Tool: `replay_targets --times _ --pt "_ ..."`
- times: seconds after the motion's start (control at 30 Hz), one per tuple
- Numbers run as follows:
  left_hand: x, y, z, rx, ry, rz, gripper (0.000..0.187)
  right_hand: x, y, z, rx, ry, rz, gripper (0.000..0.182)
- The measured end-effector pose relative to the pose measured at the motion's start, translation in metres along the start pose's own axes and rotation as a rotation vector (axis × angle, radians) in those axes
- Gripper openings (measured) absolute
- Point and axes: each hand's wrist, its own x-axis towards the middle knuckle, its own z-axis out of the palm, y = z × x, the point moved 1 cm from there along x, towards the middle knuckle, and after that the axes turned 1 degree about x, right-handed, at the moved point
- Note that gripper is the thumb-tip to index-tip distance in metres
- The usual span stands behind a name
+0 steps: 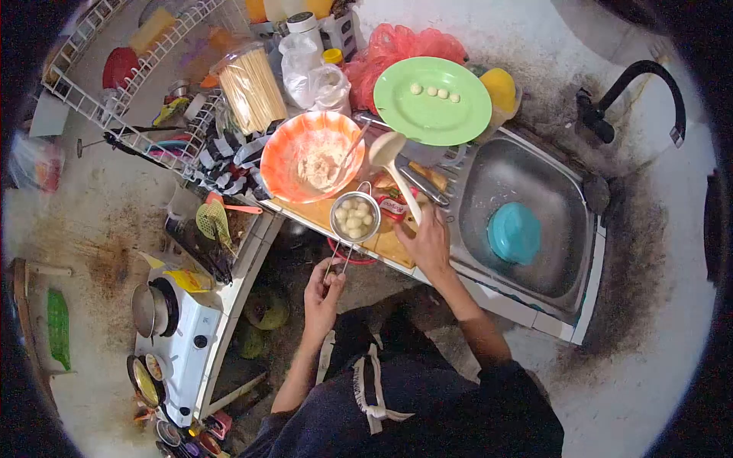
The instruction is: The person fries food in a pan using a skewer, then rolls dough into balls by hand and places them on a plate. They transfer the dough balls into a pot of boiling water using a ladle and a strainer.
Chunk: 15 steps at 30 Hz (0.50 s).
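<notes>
My left hand [324,284] is closed around the wire handle of a small metal strainer [355,240]. Several pale round dough balls [353,216] lie in its mesh, over the edge of a wooden cutting board [298,211]. In my right hand [427,240] is the long handle of a cream-coloured ladle [388,148], its head pointing away from me. Just behind the strainer stands an orange-and-white bowl [276,156] with pale floury dough [321,166] and a utensil in it. A red-labelled packet [393,206] is beside the strainer, partly behind the ladle.
A green plate [427,126] with several small balls sits at the back. To the right is a steel sink [477,179] holding a turquoise bowl [515,233], under a black tap [641,72]. Skewers [252,88] stand back left; a stove [195,328] with pans is at left.
</notes>
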Motion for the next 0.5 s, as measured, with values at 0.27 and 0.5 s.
replay_targets --times 0.27,0.5 --pt "0.002 -0.009 -0.012 -0.035 -0.002 -0.008 0.028 0.008 0.021 0.025 -0.026 -0.091 -0.080 0.045" --pt "0.006 -0.012 -0.012 -0.076 -0.014 -0.033 0.029 0.023 0.002 0.006 -0.146 -0.243 -0.061 0.043"
